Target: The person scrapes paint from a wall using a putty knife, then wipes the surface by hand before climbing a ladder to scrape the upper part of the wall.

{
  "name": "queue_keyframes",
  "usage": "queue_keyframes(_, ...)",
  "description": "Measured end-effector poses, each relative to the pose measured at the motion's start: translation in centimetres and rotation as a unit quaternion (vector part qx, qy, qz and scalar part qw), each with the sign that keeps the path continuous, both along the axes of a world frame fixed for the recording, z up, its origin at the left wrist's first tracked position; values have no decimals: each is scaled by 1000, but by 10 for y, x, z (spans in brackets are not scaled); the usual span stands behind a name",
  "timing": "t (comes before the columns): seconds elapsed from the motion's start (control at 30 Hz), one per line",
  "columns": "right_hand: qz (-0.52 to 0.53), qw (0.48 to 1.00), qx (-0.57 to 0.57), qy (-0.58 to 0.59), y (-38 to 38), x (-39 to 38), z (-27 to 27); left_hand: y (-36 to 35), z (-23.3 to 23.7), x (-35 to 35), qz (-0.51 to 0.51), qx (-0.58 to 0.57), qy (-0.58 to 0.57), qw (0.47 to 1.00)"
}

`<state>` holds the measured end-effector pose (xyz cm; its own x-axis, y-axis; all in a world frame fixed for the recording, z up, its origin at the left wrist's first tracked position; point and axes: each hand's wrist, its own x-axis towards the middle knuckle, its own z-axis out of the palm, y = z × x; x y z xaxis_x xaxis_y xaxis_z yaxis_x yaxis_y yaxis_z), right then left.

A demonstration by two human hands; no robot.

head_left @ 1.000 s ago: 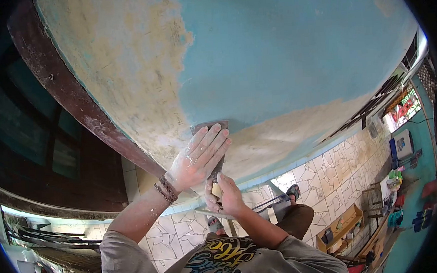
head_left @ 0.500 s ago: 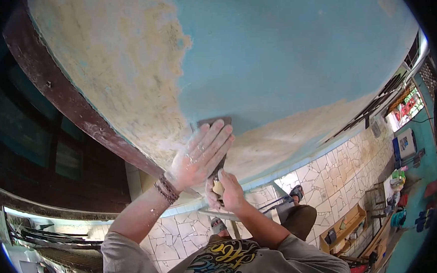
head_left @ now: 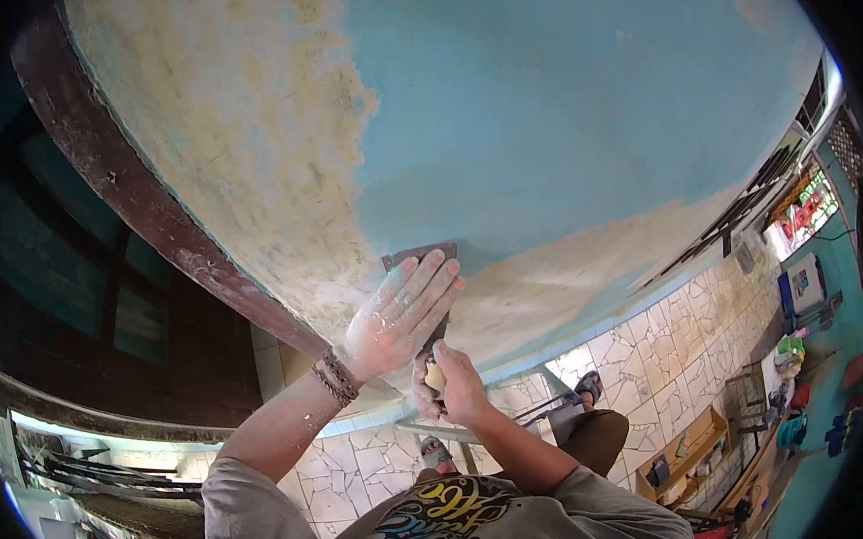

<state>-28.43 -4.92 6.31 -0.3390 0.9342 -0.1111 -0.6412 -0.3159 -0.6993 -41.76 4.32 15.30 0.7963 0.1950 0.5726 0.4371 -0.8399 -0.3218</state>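
Note:
A scraper with a wide dark blade (head_left: 437, 252) lies against the wall, at the lower edge of the blue paint (head_left: 559, 94). My right hand (head_left: 458, 384) is wrapped round its pale handle (head_left: 434, 376). My left hand (head_left: 401, 316), dusted white and with a bracelet at the wrist, rests flat over the blade with its fingers stretched out. It hides much of the blade's left part. Left of the blue lies a patchy beige stretch of wall (head_left: 234, 114), and a lighter scraped band (head_left: 540, 268) runs below it to the right.
A dark red-brown frame (head_left: 157, 222) borders the wall on the left, beside dark window panes. My feet stand over a cracked-pattern tile floor (head_left: 645, 360), near a narrow trestle-like support (head_left: 441, 429). A wooden tray (head_left: 695, 451) with items lies at lower right.
The view has shifted slightly, so the wall sits a little lower in it. Both hands and the scraper stay at almost the same place on the wall.

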Motion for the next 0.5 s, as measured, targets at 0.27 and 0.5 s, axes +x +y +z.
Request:
queue_keyframes(0.27,-1,1000,-23,-11,-5,-1,10,-6,6,1,12,-13,-5,1000)
queue_keyframes(0.5,-30,999,-20,8,-4,-8,25,-5,9,1,-7,-60,-41,997)
